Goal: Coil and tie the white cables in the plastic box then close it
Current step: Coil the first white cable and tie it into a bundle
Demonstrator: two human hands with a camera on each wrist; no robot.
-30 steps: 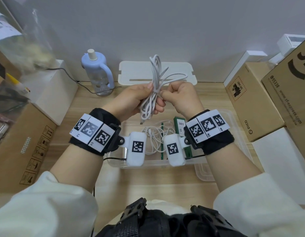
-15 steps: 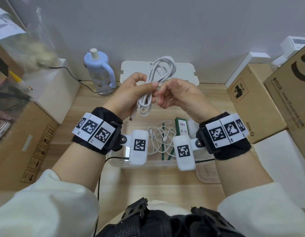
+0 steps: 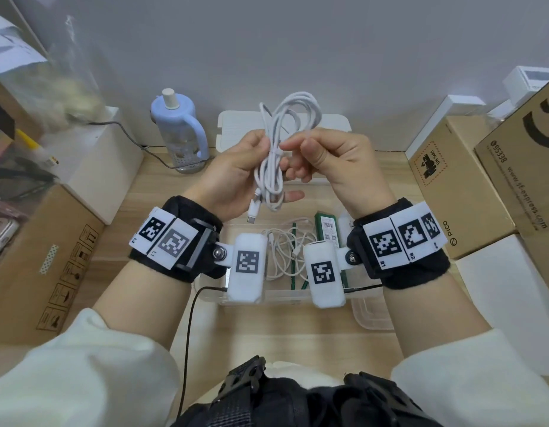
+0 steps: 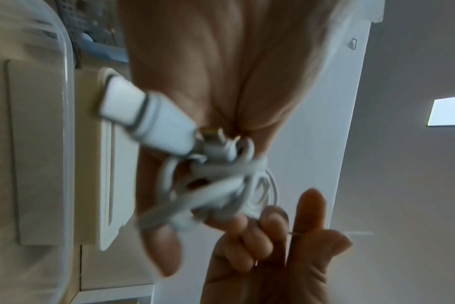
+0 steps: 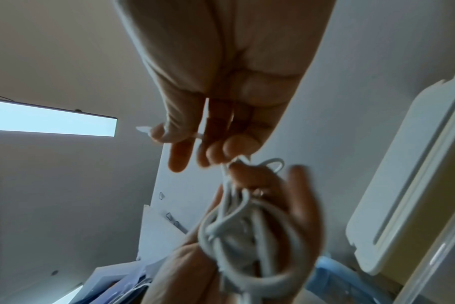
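A coiled white cable (image 3: pixel 293 115) is held upright above the clear plastic box (image 3: pixel 371 315). My left hand (image 3: pixel 260 149) grips the bundle at its waist, and the USB plug (image 3: pixel 253 211) hangs below it. In the left wrist view the cable (image 4: pixel 221 185) lies across the fingers. My right hand (image 3: pixel 293 146) pinches a thin white tie (image 5: pixel 143 129) right beside the bundle's waist. A second, loose white cable (image 3: pixel 282 254) lies in the box under my wrists. The box lid (image 3: pixel 236 131) leans against the back wall.
A green packet (image 3: pixel 328 226) and green sticks lie in the box. A blue bottle (image 3: pixel 177 131) stands at the back left. Cardboard boxes (image 3: pixel 452 186) line the right side, and a cardboard box (image 3: pixel 42 257) and a white box (image 3: pixel 106 155) the left.
The strand that stuck out to the right a second ago is now gathered into the top loop. My right hand has turned and drawn slightly right, still pinching at the bundle's waist.
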